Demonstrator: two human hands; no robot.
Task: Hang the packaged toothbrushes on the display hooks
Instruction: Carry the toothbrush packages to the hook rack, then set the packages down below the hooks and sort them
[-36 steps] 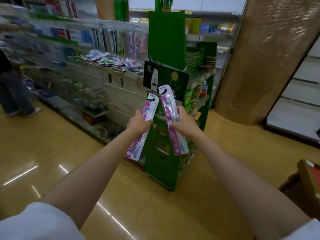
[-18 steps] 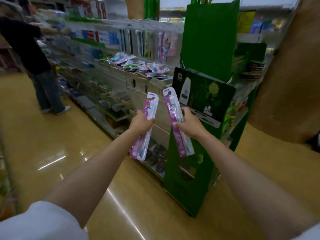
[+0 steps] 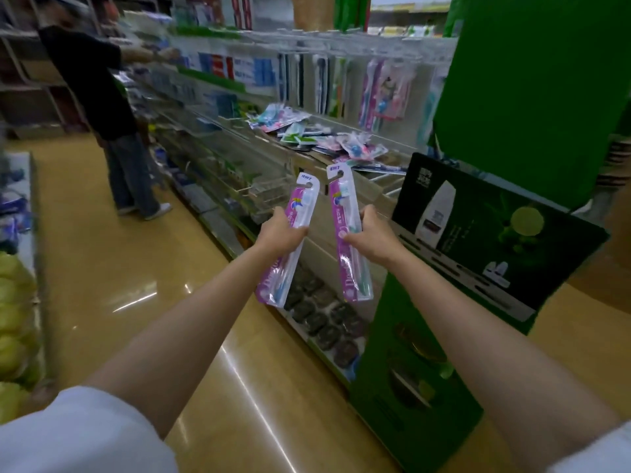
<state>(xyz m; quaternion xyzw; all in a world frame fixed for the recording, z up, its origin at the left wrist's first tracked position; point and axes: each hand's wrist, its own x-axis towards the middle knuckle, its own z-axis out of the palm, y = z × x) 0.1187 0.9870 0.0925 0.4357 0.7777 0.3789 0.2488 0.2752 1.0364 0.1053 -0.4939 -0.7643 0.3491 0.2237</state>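
Both packs have swung left, nearer the toothbrush shelf (image 3: 341, 155). Left hand (image 3: 281, 232) grips one packaged toothbrush (image 3: 290, 238) mid-length, right hand (image 3: 370, 235) the other (image 3: 348, 233), hang tabs upward, likely for threading onto hooks (image 3: 341, 46) above that shelf.

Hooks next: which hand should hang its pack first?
Right, probably. The right hand holds its pack nearer the hanging toothbrushes; the left hand holds its pack farther left.
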